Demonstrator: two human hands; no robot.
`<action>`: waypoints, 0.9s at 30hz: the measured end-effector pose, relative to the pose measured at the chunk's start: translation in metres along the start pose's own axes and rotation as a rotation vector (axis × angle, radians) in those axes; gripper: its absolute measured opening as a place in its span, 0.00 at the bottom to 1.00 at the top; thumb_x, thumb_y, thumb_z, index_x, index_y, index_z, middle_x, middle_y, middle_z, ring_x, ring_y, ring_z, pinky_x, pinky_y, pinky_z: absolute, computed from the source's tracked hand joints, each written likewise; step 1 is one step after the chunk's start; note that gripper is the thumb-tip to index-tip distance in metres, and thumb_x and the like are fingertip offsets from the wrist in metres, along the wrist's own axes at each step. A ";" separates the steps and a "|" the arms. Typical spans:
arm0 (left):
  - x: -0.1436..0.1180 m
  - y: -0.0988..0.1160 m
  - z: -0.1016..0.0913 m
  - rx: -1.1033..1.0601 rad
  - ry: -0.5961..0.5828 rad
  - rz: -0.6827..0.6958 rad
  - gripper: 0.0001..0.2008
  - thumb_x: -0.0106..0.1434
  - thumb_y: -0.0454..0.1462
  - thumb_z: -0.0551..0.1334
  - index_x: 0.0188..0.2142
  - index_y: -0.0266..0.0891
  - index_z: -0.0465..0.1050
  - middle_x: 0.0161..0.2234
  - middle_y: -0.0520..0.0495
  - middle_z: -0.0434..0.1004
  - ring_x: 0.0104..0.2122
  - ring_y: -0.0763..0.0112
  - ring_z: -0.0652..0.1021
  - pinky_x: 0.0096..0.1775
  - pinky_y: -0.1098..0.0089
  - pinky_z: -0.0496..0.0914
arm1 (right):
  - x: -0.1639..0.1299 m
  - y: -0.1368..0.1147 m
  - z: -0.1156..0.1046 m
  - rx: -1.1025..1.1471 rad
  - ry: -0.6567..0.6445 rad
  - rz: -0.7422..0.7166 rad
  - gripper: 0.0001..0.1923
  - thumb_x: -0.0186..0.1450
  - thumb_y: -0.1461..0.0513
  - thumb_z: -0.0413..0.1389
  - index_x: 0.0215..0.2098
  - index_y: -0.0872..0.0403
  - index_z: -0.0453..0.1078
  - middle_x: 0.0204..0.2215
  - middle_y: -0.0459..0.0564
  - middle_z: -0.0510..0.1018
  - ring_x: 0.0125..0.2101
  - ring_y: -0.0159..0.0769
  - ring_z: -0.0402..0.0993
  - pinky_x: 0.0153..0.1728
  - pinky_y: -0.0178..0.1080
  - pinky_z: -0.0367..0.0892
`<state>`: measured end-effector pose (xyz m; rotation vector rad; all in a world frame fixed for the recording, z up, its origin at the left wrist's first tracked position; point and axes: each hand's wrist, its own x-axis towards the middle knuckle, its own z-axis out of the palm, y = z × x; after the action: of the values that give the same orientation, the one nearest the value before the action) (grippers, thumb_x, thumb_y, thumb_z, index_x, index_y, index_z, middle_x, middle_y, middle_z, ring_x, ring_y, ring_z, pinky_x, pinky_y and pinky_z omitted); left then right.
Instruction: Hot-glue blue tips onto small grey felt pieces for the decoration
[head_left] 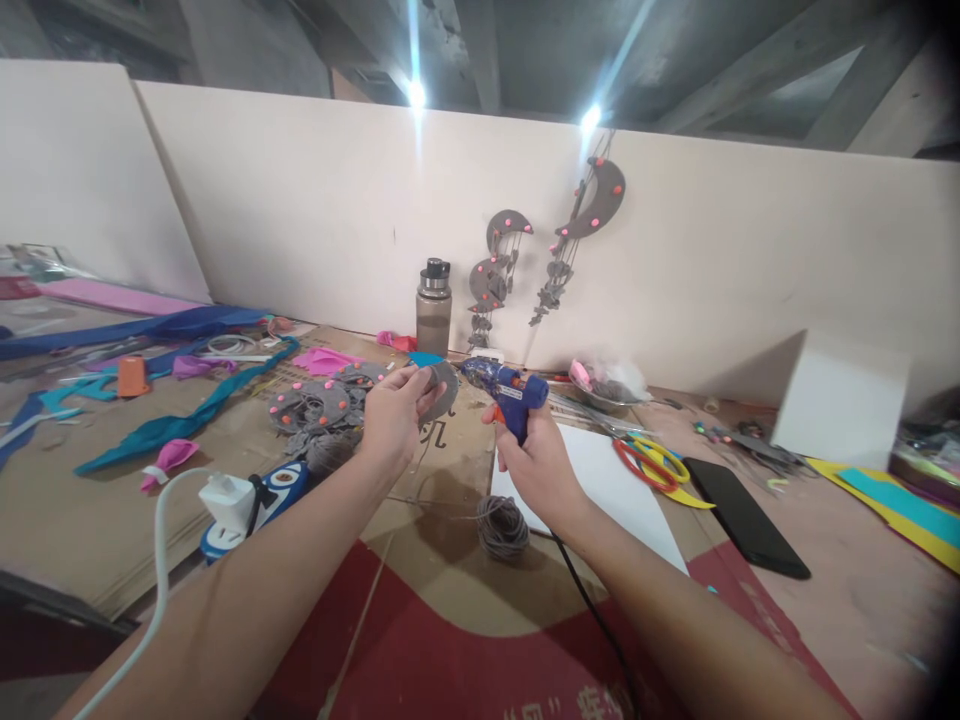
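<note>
My left hand (394,415) holds a small grey felt piece (442,388) up above the cardboard-covered table (90,530). My right hand (534,462) grips a blue hot glue gun (507,389), its nozzle pointing left toward the grey piece. The gun's black cord (592,610) runs down toward me along my right forearm. A ball of grey yarn (502,526) lies on the table just below both hands. A heap of grey felt shapes with pink dots (319,408) sits left of my left hand.
A white sheet (622,490), red and yellow scissors (651,462) and a black phone (746,516) lie to the right. A grey bottle (433,307) and two hanging felt moon ornaments (585,235) are at the back wall. A white power strip (229,503) lies at left, teal strips (187,420) beyond it.
</note>
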<state>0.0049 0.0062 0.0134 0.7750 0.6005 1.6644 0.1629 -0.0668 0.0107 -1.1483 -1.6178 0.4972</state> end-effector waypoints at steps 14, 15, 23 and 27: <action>-0.006 -0.002 0.004 0.028 -0.024 -0.011 0.12 0.43 0.38 0.73 0.23 0.33 0.74 0.26 0.51 0.74 0.29 0.75 0.76 0.43 0.66 0.74 | -0.004 -0.005 -0.001 -0.067 -0.028 0.045 0.13 0.59 0.67 0.47 0.42 0.52 0.62 0.31 0.44 0.70 0.24 0.30 0.65 0.28 0.35 0.61; -0.006 -0.002 0.004 0.030 -0.024 -0.010 0.12 0.43 0.38 0.73 0.23 0.33 0.74 0.26 0.51 0.74 0.29 0.75 0.76 0.43 0.66 0.74 | -0.003 -0.006 -0.001 -0.070 -0.029 0.042 0.13 0.59 0.67 0.47 0.42 0.52 0.62 0.30 0.44 0.70 0.24 0.30 0.65 0.28 0.36 0.61; -0.008 -0.001 0.006 0.035 -0.034 -0.014 0.12 0.43 0.38 0.73 0.23 0.34 0.74 0.27 0.51 0.75 0.29 0.76 0.75 0.43 0.66 0.74 | -0.003 -0.005 -0.002 -0.072 -0.020 0.057 0.14 0.58 0.66 0.47 0.43 0.52 0.62 0.31 0.45 0.71 0.24 0.31 0.64 0.28 0.36 0.60; -0.008 -0.002 0.006 0.046 -0.045 -0.018 0.12 0.43 0.38 0.73 0.23 0.34 0.74 0.26 0.52 0.74 0.28 0.75 0.75 0.44 0.65 0.73 | -0.003 -0.006 -0.002 -0.086 -0.017 0.037 0.13 0.57 0.67 0.47 0.42 0.52 0.62 0.29 0.45 0.70 0.24 0.32 0.63 0.27 0.36 0.59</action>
<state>0.0120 -0.0017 0.0148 0.8356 0.6139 1.6175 0.1619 -0.0730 0.0147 -1.2433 -1.6485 0.4660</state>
